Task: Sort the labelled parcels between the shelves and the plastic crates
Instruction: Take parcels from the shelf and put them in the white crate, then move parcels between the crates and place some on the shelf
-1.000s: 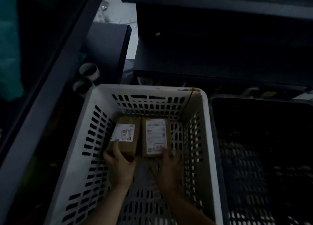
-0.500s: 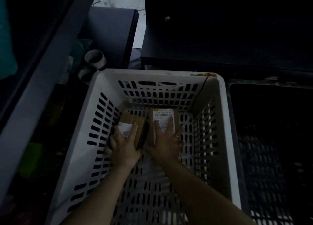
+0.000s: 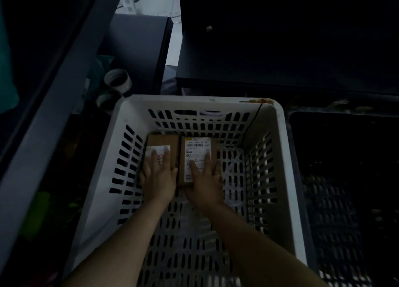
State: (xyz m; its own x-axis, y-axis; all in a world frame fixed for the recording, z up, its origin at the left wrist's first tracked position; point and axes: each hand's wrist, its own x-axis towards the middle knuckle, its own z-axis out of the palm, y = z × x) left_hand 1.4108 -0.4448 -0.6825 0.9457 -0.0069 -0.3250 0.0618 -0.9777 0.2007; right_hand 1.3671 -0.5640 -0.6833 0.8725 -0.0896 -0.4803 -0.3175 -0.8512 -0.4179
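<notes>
Since a second ago, both hands have slid forward from the parcels' near ends onto their labels. The room is dim. A white crate [image 3: 194, 102] sits with a dark crate [image 3: 336, 211] at 3 o'clock and a dark shelf [image 3: 280, 71] at 12. Two parcels lie side by side at the white crate's far end. The left hand [image 3: 158, 176] rests flat, fingers straight, on the left parcel [image 3: 163, 140]. The right hand [image 3: 205, 178] rests flat on the right parcel [image 3: 197, 148]. Neither hand grasps.
</notes>
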